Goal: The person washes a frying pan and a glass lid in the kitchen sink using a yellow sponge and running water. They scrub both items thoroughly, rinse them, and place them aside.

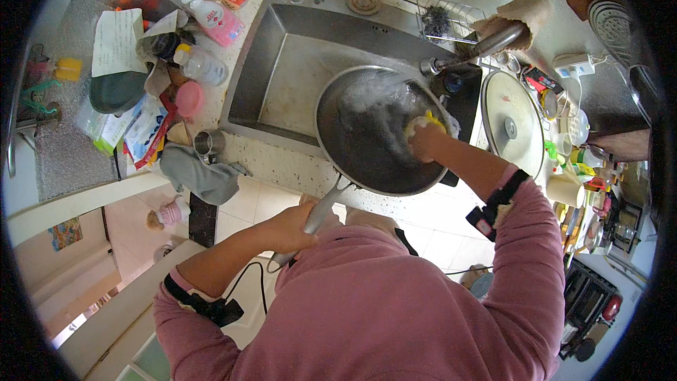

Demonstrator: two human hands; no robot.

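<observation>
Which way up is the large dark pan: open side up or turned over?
Open side up: the pan shows its hollow inside, and the right hand holds something yellow within its rim; the left hand grips the handle.

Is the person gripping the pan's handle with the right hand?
No, the left hand grips the handle, while the right hand is inside the pan with something yellow.

Left hand (290, 228) round handle (324, 210) of pan (350, 142). Right hand (425, 143) holding yellow sponge (433, 123) inside. Sink (290, 74) partly beneath pan.
</observation>
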